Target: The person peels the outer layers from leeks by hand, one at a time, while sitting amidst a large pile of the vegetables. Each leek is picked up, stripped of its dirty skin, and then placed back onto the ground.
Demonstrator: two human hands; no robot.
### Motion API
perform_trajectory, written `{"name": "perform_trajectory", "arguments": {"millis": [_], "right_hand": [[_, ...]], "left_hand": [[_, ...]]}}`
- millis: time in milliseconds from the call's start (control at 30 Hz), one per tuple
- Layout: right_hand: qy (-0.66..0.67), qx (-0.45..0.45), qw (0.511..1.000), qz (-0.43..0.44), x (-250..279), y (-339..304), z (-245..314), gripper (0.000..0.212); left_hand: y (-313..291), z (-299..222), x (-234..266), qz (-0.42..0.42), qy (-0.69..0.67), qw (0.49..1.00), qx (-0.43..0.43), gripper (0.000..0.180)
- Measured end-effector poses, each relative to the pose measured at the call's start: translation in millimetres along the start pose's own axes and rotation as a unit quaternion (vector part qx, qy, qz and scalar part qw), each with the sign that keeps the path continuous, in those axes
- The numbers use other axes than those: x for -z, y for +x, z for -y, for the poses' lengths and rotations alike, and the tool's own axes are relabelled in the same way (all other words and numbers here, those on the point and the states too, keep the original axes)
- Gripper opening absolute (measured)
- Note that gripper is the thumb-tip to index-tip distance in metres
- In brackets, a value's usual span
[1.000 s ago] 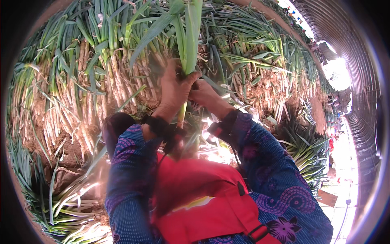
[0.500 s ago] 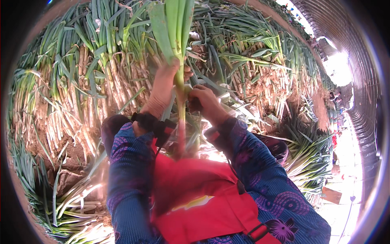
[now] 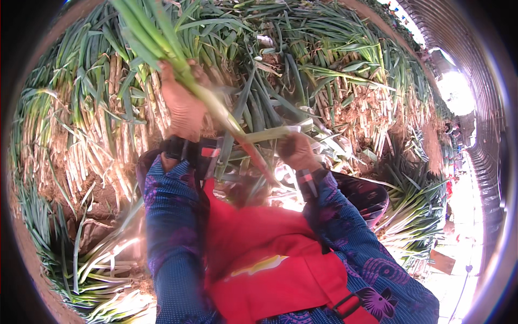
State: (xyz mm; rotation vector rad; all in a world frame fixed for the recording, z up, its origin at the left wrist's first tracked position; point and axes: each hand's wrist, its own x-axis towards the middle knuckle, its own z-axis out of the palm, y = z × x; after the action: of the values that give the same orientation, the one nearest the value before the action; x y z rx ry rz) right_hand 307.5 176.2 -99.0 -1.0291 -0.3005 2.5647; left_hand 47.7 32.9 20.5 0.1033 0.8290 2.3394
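My left hand (image 3: 183,102) is closed round a long green onion (image 3: 216,108) just below its leaves. The stalk slants from the leaves at upper left down to its reddish-brown lower end, in front of the red apron. My right hand (image 3: 298,151) is a fist to the right of the stalk, somewhat blurred. A pale green strip of leaf sheath (image 3: 270,134) runs from the stalk to the top of this fist, which grips its outer end. Whether the strip still joins the stalk, I cannot tell.
Dense rows of green onions (image 3: 108,102) fill the left and far side, with another pile (image 3: 350,102) at far right. More bunches lie near left (image 3: 102,270) and near right (image 3: 415,216). Loose peelings (image 3: 334,143) lie beyond my right hand. A ribbed wall (image 3: 485,135) curves along the right.
My left hand has moved left with the green onion, which has gone from upright to slanting. My right hand has drawn away to the right and down, pulling a leaf strip out from the stalk.
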Motion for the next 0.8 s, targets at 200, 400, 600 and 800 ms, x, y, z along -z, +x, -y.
{"name": "perform_trajectory", "arguments": {"millis": [200, 400, 600, 800], "right_hand": [[-0.028, 0.245, 0.969, -0.017, 87, -60, 58, 0.015], [-0.223, 0.094, 0.956, -0.166, 121, -52, 105, 0.032], [-0.664, 0.199, 0.718, 0.068, -88, -50, -19, 0.038], [-0.782, 0.262, 0.555, 0.106, -110, -43, -37, 0.033]], "left_hand": [[-4, -47, 33, -0.021, -0.004, 0.997, -0.071, 0.052], [-1, 3, -2, 0.098, -0.055, 0.993, 0.026, 0.052], [-12, 31, -9, 0.066, -0.023, 0.995, 0.074, 0.054], [-8, 44, -5, 0.073, 0.0, 0.996, 0.054, 0.055]]}}
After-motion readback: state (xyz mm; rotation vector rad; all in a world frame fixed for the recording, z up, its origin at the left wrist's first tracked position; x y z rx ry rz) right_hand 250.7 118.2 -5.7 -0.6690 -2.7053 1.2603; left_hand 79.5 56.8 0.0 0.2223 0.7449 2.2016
